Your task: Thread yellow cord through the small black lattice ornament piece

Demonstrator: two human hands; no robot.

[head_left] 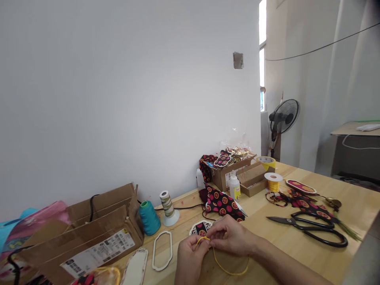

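Note:
A yellow cord (230, 273) is pinched between the fingertips of both hands. It makes a small loop over my left hand (191, 253), and a longer curve hangs below my right hand (230, 237) onto the table. Both hands are closed, fingertips close together, so the exact crossing of the cord is partly hidden. Just behind them lies a white-framed ornament (199, 228) with dark patterned fabric, partly covered by the hands. To the left, an open white frame (162, 251) with a notched outline rests flat on the wooden table (252, 241).
Black-handled scissors (311, 227) lie at the right. A yellow cord spool (273, 183), a glue bottle (234, 187) and a filled cardboard box (221, 176) stand behind. At left are a teal thread cone (149, 217), a patterned thread cone (168, 206) and a large cardboard box (118, 221).

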